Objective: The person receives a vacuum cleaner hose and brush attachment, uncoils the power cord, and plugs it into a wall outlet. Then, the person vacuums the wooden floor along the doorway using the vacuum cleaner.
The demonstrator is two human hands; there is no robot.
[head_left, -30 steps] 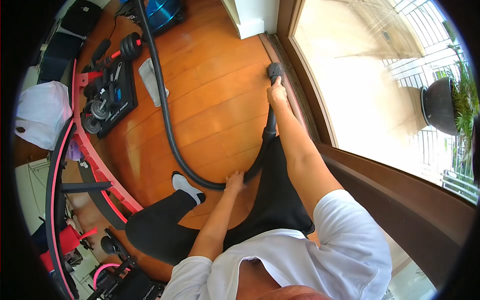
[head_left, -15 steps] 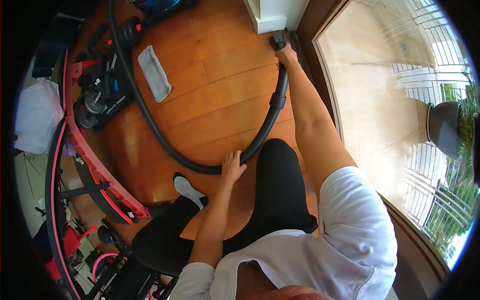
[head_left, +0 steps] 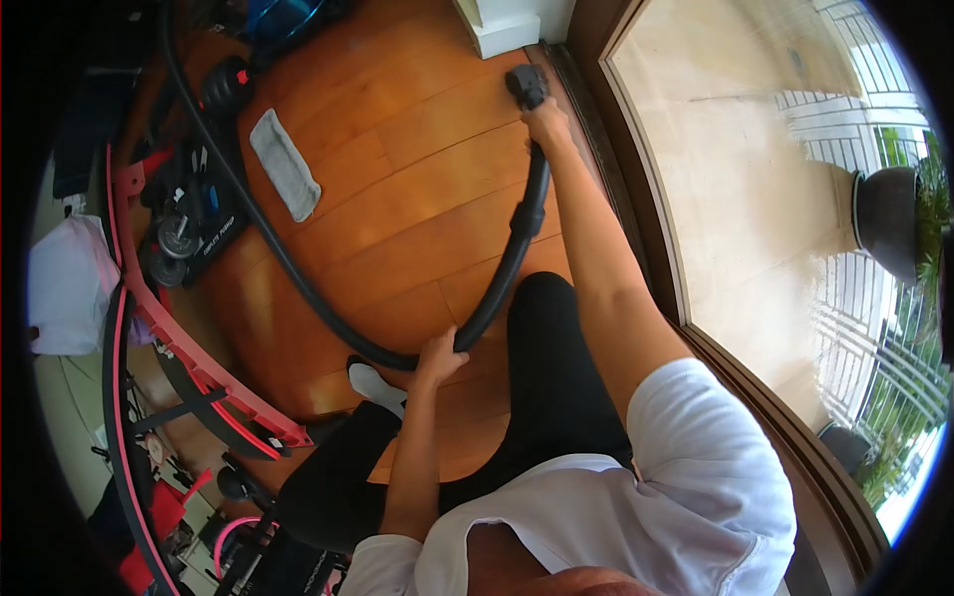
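Observation:
My right hand (head_left: 547, 126) is wrapped round the handle end of a black vacuum hose (head_left: 308, 290), just behind its dark brush nozzle (head_left: 527, 86). The nozzle is at the wooden floor, close to the door track. Farther down the curve, my left hand (head_left: 440, 358) grips the ribbed part of the hose near my knee. From there the hose bends left and runs up past the top edge. A grey cloth pad (head_left: 285, 165) lies flat on the floor inside the hose's loop.
A glass door in a brown frame (head_left: 651, 189) lines the right side, beside a white wall corner (head_left: 507, 35). Dumbbells and a black push-up board (head_left: 204, 223) lie at left, near a red-and-black curved frame (head_left: 214, 368). A blue shiny object (head_left: 288, 18) is at the top.
My right hand has drawn the nozzle slightly left, off the door track. The left hand has shifted a little left and down with the hose. The view has also shifted.

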